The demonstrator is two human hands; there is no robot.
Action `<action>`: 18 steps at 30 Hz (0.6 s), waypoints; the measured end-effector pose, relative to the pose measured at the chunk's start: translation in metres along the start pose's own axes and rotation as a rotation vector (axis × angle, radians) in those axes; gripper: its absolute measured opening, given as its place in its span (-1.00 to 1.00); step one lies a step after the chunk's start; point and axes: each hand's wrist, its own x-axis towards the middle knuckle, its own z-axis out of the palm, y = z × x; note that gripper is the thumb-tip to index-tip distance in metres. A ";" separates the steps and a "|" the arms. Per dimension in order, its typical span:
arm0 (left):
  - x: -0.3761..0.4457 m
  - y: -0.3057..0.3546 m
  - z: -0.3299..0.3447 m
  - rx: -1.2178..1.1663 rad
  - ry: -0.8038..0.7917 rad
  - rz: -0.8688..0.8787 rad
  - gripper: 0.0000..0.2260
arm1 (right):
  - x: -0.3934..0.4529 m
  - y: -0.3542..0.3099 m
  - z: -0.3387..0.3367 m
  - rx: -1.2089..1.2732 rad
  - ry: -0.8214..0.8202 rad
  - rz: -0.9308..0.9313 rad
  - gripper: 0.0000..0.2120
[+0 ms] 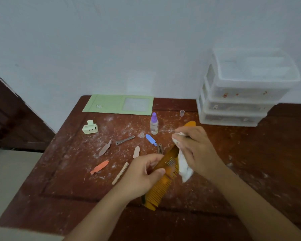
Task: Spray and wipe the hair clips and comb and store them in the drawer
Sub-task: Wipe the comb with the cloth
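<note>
While both hands work at table centre, these lines hold:
Comb: orange comb [161, 186] lifted over the brown table [63, 185], running from 7 o'clock up to 1 o'clock.
Left hand: left hand [142, 176] curled around the comb's middle, thumb on top.
Right hand: right hand [193, 148] clamped on a white cloth [183, 166], pressed against the comb's upper half.
Clips: blue clip [151, 139], pink clip [136, 151], orange clip [99, 167] and green claw clip [89, 127] lie from 12 to 10 o'clock of the comb.
Spray bottle: spray bottle [154, 124] upright at 12 o'clock.
Drawers: clear drawer unit [238, 101] at 2 o'clock, against the wall.
</note>
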 end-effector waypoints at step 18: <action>0.004 -0.007 0.002 -0.495 0.217 -0.324 -0.78 | -0.011 -0.009 -0.013 0.128 0.106 0.339 -0.72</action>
